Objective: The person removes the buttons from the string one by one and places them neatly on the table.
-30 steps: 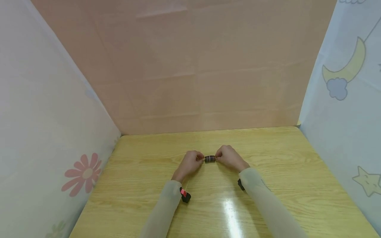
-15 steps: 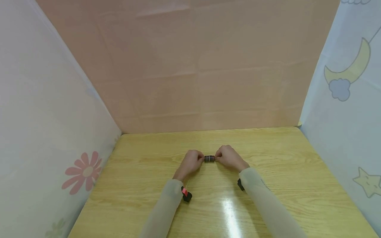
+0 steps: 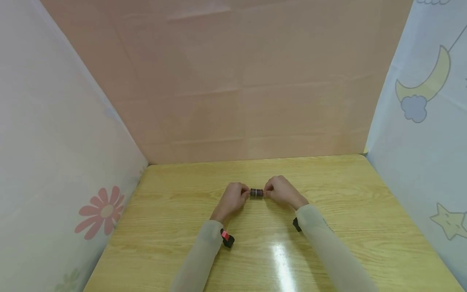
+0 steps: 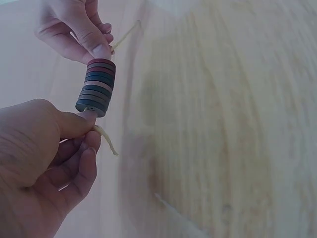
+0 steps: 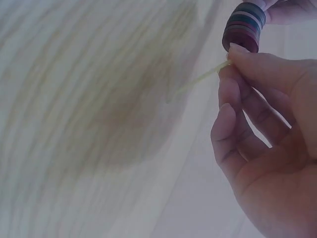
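Note:
A row of several flat round discs (image 3: pixel 256 193), dark green, grey and dark red with a pale one among them, lies sideways between the two hands. A thin yellowish cord (image 4: pixel 106 135) comes out at both ends of the row, seemingly threaded through it. My left hand (image 3: pixel 232 199) pinches the cord between thumb and finger, close against the green end. At the dark red end, my right hand (image 3: pixel 284 192) pinches the other side of the cord (image 5: pixel 200 79), whose loose tail sticks out past the fingertips. The holes in the discs are mostly hidden.
Both hands are over a light wood-grain table (image 3: pixel 164 202). A plain brownish-pink sheet (image 3: pixel 240 81) stands along its back edge. Patterned white panels rise at the left (image 3: pixel 47 142) and right (image 3: pixel 412 162). Black wrist devices (image 3: pixel 228 241) sit at the sleeves.
The disc row looked slightly bowed with cord showing at both ends; now it is straighter and more compact, with the fingers close to its ends. Both hands have shifted very slightly away from the body.

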### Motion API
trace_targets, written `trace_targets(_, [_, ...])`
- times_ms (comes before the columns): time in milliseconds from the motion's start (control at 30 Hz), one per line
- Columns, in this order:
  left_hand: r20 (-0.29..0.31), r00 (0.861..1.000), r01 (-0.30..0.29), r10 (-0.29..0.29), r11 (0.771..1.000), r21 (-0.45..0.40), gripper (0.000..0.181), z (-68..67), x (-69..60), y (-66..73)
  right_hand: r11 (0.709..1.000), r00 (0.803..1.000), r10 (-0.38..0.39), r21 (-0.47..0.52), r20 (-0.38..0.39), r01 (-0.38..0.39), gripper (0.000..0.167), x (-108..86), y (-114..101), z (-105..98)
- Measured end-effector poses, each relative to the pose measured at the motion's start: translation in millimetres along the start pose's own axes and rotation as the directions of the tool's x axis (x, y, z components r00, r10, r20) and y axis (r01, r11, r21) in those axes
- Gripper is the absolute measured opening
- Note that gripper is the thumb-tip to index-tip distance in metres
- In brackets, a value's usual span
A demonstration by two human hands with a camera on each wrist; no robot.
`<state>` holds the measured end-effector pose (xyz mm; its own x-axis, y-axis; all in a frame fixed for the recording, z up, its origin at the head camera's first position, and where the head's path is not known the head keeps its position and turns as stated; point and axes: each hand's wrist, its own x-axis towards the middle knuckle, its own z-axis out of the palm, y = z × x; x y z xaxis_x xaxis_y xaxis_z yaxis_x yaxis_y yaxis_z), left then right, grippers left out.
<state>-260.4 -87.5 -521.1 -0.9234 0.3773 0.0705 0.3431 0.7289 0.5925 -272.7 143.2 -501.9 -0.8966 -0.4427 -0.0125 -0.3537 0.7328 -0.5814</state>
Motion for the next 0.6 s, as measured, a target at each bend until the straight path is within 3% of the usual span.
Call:
trace_targets(167, [-0.018, 1.0, 0.004, -0.005, 1.0, -0.015, 0.019, -4.7, -0.9, 4.3, 1.0, 1.0, -0.015, -0.012, -0.007, 0.015, 0.018, -1.1, -4.1, -6.1])
trace_targets(600, [-0.074, 0.996, -0.06, 0.059, 0.998, -0.014, 0.017, -22.0, 0.6, 14.6, 1.0, 1.0, -0.015, 0.014, -0.012, 0.015, 0.014, -4.7, -21.5, -24.1])
